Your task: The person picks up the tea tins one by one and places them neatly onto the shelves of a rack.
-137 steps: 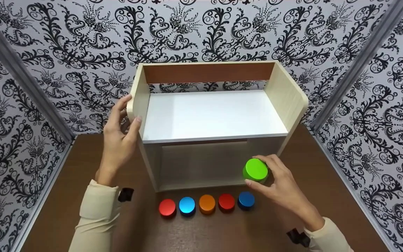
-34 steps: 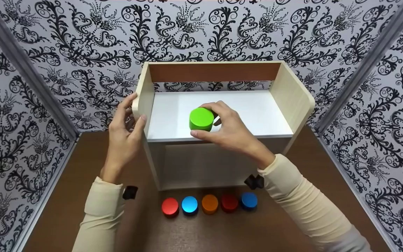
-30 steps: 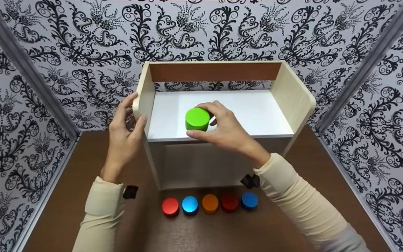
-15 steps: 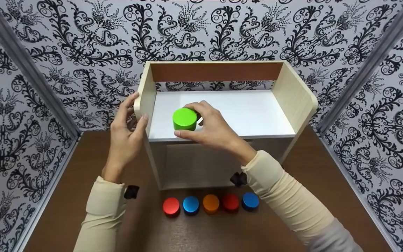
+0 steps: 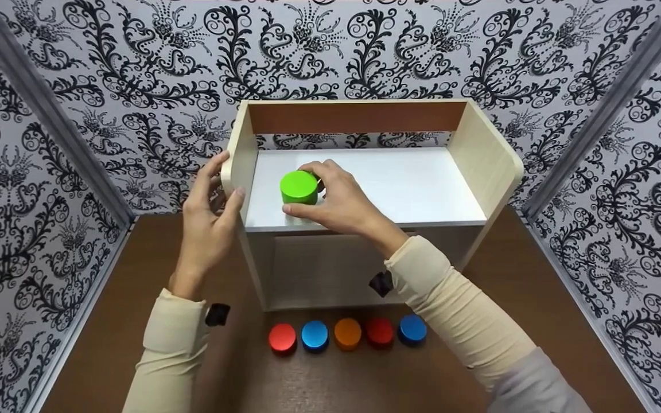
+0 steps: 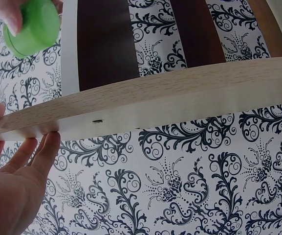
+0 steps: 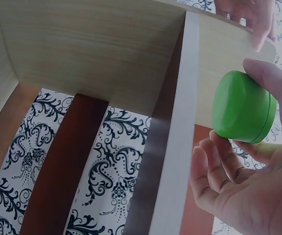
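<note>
My right hand holds a green round container between thumb and fingers, flat top up, over the left part of the white upper board of a small wooden shelf. The right wrist view shows a seam around the green container, with the thumb on one side and fingertips on the other. At the shelf's left side panel, my left hand grips the front edge. Seen from the left wrist, its fingers press the panel's outer face, and the thumb lies on the other side.
Several smaller round tins stand in a row on the brown table before the shelf: red, blue, orange, another red and another blue. Patterned walls enclose the table at back and sides.
My right hand has carried the green container from the shelf's lower right front up over the white board, then left and slightly back. My left hand keeps its grip on the side panel.
</note>
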Demonstrator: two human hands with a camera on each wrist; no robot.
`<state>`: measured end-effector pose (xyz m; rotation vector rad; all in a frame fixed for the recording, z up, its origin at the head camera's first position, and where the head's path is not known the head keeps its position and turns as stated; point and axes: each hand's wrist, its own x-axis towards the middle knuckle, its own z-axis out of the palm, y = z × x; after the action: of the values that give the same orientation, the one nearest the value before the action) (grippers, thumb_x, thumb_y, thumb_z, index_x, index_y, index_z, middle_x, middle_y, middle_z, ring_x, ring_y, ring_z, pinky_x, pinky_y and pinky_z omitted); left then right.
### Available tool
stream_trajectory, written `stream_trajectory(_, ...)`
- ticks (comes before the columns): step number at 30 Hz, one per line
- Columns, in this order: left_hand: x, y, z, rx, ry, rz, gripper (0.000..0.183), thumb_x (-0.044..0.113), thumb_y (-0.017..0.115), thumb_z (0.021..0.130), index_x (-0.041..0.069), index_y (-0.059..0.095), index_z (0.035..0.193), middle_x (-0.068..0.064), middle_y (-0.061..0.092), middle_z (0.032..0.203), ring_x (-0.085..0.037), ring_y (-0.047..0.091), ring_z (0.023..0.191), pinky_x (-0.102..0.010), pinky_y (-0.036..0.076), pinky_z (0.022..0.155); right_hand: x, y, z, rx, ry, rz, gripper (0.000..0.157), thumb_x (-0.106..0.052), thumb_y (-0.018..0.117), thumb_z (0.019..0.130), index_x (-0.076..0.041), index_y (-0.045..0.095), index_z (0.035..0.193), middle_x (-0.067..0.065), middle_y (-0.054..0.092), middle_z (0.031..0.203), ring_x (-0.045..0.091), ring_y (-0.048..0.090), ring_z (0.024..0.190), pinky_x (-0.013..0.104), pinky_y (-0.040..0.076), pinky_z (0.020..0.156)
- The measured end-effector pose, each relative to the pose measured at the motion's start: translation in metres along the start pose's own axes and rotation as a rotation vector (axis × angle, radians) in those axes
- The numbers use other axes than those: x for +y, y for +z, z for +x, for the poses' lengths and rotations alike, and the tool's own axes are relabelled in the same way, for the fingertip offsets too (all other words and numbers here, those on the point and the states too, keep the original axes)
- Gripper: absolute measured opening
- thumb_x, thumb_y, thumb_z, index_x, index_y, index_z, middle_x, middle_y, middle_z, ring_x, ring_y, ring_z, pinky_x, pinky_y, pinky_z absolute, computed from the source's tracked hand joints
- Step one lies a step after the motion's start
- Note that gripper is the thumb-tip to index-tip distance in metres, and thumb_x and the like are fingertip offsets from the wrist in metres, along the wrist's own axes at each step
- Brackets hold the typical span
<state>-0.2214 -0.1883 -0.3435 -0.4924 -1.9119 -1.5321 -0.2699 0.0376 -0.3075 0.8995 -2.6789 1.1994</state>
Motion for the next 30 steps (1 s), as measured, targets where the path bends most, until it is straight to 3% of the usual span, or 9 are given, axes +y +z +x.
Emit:
stream_trajectory(16,-0.001,0.001,-0.001,0.01,0.007,-0.021,0.052,-0.006,0.057,0.097,0.002,0.046,0.148,-0.023,0.058,0.131,-0.043,0.062,0.113,-0.033,0.06,0.095,0.006,0.009,0.008,-0.019,0.058,-0.07,0.063,-0.042,0.083,0.083,-0.012,0.06,0.133,0.004,0.056,0.112,0.02,0.051,0.105,0.036,0.046,0.091)
stream_trajectory(30,0.0,0.001,0.0,0.003,-0.007,-0.026,0.053,-0.006,0.057,0.097,0.003,0.046,0.148,-0.024,0.056,0.134,-0.041,0.062,0.116,-0.039,0.06,0.096,0.007,0.015,0.009,-0.027,0.072,-0.084,0.065,-0.043,0.083,0.082,-0.011,0.059,0.133,0.004,0.056,0.112,0.02,0.051,0.106,0.036,0.047,0.092)
